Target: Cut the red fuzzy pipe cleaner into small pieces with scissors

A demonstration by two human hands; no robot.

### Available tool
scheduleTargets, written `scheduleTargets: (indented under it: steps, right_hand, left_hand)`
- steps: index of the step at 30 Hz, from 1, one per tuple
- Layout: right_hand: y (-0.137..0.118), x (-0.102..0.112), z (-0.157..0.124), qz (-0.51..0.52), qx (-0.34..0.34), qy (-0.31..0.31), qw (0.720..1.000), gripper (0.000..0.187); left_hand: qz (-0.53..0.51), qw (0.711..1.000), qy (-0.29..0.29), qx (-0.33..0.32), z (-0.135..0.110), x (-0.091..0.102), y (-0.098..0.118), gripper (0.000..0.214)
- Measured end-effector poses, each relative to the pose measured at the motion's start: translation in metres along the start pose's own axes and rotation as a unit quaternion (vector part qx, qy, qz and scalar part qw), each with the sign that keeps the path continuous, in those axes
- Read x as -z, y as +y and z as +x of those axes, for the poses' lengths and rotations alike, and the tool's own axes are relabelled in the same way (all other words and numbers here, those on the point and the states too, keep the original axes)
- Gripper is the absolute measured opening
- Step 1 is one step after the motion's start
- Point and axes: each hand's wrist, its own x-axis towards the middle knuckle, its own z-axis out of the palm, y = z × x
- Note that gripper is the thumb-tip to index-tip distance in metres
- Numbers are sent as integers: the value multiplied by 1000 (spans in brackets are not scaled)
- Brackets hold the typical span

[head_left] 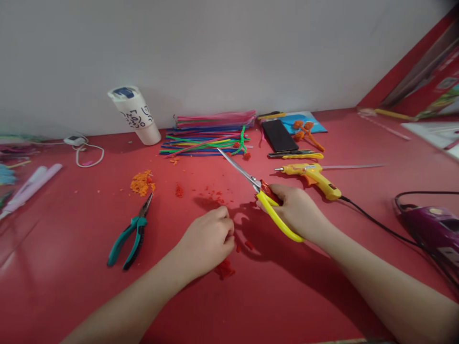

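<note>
My right hand [296, 205] is wrapped round a pair of scissors [278, 217] with yellow handles; the long blades are together and point up and left. Something red [269, 190] shows by its fingers near the pivot. My left hand [210, 236] is low over the table, fingers curled in; whatever they hold, if anything, is hidden. Small red pieces [249, 245] lie just right of it, and a red bunch [225, 269] lies below its fingers. Fine red bits [215, 193] are scattered beyond it.
Teal pliers [132, 234] and an orange pile of bits [141, 182] lie left. Coloured pipe cleaners [208, 138] and a white tumbler [138, 117] are at the back. A yellow glue gun [311, 177], its cord running right, a phone [279, 135] and a cutter knife [301, 155] lie right.
</note>
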Motion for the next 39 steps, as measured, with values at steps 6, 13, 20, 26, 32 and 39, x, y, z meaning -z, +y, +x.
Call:
scheduleTargets:
  steps: [6,13,20,26,32,39]
  right_hand:
    - [-18,-8,-14,248,-52,-183,950,15]
    - [-29,-13,-22,283,-52,-172,942,6]
    - [-27,-15,-23,250,-5,-136,959,8]
    - [-22,-12,-22,202,47,-117,971,21]
    - [-20,-7,-23,-47,90,-74,992,35]
    - [-9,-17,-24,-253,158,-66,952,35]
  left_hand:
    - [-352,928,11,120,4,4,-1,16]
    - [-444,884,18,141,5,-2,6,17]
    - [-403,901,70,141,4,-8,12,8]
    - [-472,862,97,161,5,-2,10,4]
    - [-626,717,241,190,9,5,0,12]
    - [-667,678,277,141,8,11,-11,4]
